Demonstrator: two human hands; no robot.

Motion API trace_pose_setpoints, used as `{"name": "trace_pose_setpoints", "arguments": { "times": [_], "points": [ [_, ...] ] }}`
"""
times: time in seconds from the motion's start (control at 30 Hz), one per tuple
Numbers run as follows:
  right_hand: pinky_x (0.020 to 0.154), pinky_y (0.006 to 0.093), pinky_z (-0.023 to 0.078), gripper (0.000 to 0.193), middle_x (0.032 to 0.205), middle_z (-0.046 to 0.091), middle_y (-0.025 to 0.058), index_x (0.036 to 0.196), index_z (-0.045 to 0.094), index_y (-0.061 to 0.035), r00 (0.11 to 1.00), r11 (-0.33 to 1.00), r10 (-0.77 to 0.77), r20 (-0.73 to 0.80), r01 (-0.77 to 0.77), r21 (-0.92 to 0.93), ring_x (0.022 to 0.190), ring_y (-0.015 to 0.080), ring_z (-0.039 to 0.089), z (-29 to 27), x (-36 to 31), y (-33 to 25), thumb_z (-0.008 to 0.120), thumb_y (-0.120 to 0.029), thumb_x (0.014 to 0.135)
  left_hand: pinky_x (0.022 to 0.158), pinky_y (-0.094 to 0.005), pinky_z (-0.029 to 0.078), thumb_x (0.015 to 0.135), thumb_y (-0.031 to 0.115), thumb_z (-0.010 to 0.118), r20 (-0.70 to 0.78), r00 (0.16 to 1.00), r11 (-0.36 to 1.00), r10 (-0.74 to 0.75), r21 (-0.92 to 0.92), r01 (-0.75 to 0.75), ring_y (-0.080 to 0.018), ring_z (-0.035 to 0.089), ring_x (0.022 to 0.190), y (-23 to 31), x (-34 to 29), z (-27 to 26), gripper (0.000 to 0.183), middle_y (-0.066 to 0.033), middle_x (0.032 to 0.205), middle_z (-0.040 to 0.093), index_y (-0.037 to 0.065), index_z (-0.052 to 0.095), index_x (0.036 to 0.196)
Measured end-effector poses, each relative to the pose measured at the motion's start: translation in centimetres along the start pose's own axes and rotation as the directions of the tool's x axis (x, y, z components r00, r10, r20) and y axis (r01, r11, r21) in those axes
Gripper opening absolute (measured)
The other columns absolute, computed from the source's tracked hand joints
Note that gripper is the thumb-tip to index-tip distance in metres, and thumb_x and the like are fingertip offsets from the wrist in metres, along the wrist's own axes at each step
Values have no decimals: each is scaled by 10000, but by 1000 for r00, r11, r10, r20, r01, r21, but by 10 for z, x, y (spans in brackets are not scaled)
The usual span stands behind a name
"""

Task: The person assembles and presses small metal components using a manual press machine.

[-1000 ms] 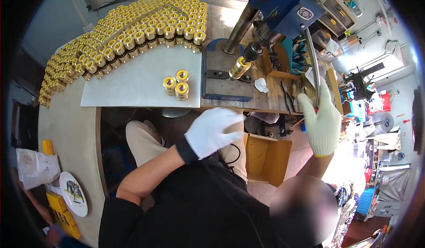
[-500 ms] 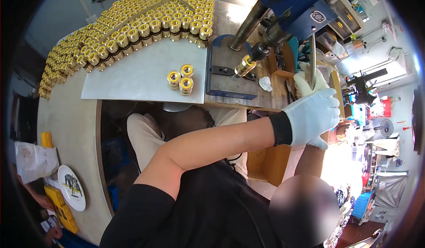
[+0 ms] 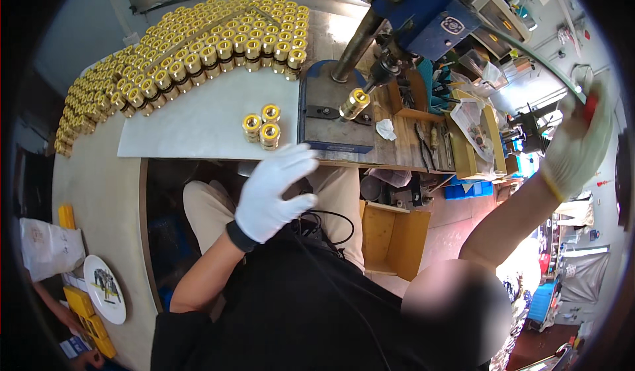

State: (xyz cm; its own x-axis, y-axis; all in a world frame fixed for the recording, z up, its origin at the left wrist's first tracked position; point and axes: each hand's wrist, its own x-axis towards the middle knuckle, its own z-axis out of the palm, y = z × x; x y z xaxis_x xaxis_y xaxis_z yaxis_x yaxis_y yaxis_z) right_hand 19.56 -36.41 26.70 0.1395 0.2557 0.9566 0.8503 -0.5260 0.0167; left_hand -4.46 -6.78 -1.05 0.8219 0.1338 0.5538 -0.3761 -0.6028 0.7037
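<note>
My left hand (image 3: pixel 274 189), in a white glove, hovers before the table's front edge with fingers apart and nothing in it. Near its fingertips, three brass fittings (image 3: pixel 269 134) stand together on a white sheet (image 3: pixel 205 133). At the far right my gloved right hand (image 3: pixel 581 142) is raised, closed round the red-tipped end of a long lever (image 3: pixel 536 56). The lever runs from the blue press (image 3: pixel 430 23). Below the press spindle, another brass fitting (image 3: pixel 356 104) sits tilted in the view above the dark metal base (image 3: pixel 337 133).
Rows of brass fittings (image 3: pixel 218 46) fill the table's back left, a thin strip lying across them. Pliers (image 3: pixel 423 142) and a crumpled white tissue (image 3: pixel 385 129) lie right of the base. At lower left are a white plate (image 3: pixel 96 298), yellow boxes (image 3: pixel 83 301) and another person's hand (image 3: pixel 89 359).
My left hand has left the lever and moved left to the table's front edge, its fingers spreading. My right hand has swung outward and up to the right with the lever.
</note>
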Motion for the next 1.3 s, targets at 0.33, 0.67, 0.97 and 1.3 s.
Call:
{"name": "trace_pose_setpoints", "arguments": {
  "times": [0.33, 0.67, 0.97, 1.3],
  "points": [
    [902, 375, 562, 571, 1099, 738, 150, 1275, 736, -34, 514, 728, 508, 691, -685, -26, 994, 262, 715, 135, -147, -58, 837, -386, 836, 1203, -411, 409, 977, 110, 725, -283, 847, 892, -449, -96, 441, -292, 586, 1377, -33, -97, -48, 365, -137, 1399, 684, 22, 698, 1331],
    [848, 409, 564, 501, 1005, 739, 206, 1034, 766, -10, 547, 755, 460, 699, -655, 16, 915, 336, 731, 193, -196, -75, 850, -434, 781, 1166, -415, 452, 951, 192, 761, -181, 881, 899, -437, -66, 432, -332, 613, 1342, -30, -86, -28, 366, -137, 1361, 708, 49, 730, 1285],
    [827, 277, 600, 485, 1072, 778, 112, 1197, 704, 98, 490, 444, 453, 745, -848, 289, 932, 112, 727, 154, -190, -120, 902, -175, 848, 1132, -391, 471, 946, 215, 772, -151, 847, 860, -510, -59, 507, -304, 624, 1300, -32, -84, -28, 380, -124, 1364, 698, 50, 720, 1285],
    [860, 473, 577, 408, 1114, 731, 194, 1157, 763, -111, 407, 880, -23, 913, -425, 212, 1007, 390, 716, 228, -197, -147, 789, -367, 840, 1069, -432, 503, 884, 270, 815, -246, 880, 864, -406, 210, 458, -348, 639, 1216, -16, -26, -28, 457, -165, 1310, 705, 42, 719, 1269]
  ]
}}
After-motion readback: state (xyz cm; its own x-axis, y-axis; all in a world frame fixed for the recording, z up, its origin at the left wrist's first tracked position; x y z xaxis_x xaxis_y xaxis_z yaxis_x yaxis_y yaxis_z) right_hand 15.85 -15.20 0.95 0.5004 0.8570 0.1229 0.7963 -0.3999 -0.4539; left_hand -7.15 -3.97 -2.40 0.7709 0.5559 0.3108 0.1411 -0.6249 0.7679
